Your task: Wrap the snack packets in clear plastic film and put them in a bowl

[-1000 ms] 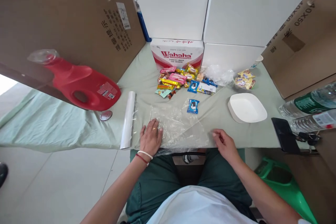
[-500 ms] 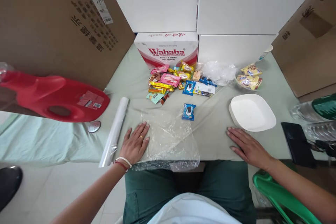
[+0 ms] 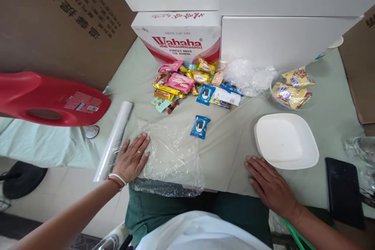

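Observation:
My left hand (image 3: pixel 133 157) lies flat with its fingers stretched out, at the left edge of a spread sheet of plastic film (image 3: pixel 172 156). Left of it lies a roll of cling film (image 3: pixel 114 140), close to the wrist. My right hand (image 3: pixel 269 181) rests flat on the cloth, fingers extended, just below a white square bowl (image 3: pixel 287 140); it holds nothing. A blue snack packet (image 3: pixel 200 127) sits alone beyond the film. Behind it is a pile of wrapped snacks, with a pink packet (image 3: pixel 181 82) on top and another blue packet (image 3: pixel 206 94) at its right.
A Wahaha carton (image 3: pixel 178 43) and white boxes (image 3: pixel 275 39) wall off the back. A red jug (image 3: pixel 55 101) lies at left. Crumpled clear plastic (image 3: pixel 246 76) and a clear bowl of yellow packets (image 3: pixel 293 101) sit back right. A black phone (image 3: pixel 344 189) lies at the right edge.
The camera view has shifted and tilted, so the table's contents appear larger and displaced. Both hands stay flat in about the same places on the table.

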The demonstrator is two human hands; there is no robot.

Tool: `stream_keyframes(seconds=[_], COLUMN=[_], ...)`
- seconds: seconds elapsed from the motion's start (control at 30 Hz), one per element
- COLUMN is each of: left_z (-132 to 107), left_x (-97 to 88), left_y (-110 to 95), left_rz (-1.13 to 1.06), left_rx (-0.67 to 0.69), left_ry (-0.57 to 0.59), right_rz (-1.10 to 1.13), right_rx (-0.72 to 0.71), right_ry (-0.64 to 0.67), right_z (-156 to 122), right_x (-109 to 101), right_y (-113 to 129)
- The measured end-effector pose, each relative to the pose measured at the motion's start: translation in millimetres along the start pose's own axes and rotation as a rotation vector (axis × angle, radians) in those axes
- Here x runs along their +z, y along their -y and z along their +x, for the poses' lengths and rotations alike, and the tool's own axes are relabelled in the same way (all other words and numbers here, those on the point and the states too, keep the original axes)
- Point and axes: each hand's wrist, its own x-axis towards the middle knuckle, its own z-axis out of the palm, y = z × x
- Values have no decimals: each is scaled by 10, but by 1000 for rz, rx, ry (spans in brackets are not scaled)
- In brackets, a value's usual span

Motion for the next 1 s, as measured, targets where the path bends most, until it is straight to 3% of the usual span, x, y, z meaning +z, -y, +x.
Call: stream_keyframes(seconds=[0.17,0.33,0.63,1.0], left_z=[-2,76,158,128], left_x=[-31,-102,-165,-176], left_y=[-62,-101,-203,-159], left_rz=[-32,-64,-169,-280], left_rx=[-48,-17,23,78], left_ry=[5,-26,-56,-31], right_rz=[61,-14,-271,-369], right_rx=[74,140,165,206], right_ry=[-92,-133,-48,-39], right_z=[-3,-35,-85,-165], right_x=[16,50,37,82], right_y=[8,16,47,32])
